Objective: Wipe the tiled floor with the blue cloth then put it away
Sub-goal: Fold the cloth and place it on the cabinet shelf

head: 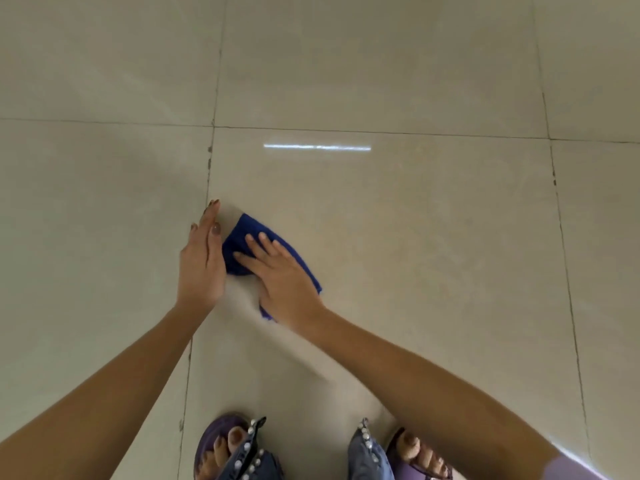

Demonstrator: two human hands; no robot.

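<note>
A blue cloth [242,237] lies bunched on the beige tiled floor [398,220], just right of a grout line. My right hand [280,278] lies flat on top of it with the fingers spread, pressing it to the tile. Most of the cloth is hidden under that hand; blue edges show at the far left and near the wrist. My left hand [202,261] stands on edge beside the cloth's left side, fingers straight and together, touching or nearly touching the fabric.
Large glossy tiles with dark grout lines [209,161] stretch in every direction. A light strip reflects off the floor [317,147] beyond the cloth. My feet in purple sandals [221,445] stand at the bottom edge.
</note>
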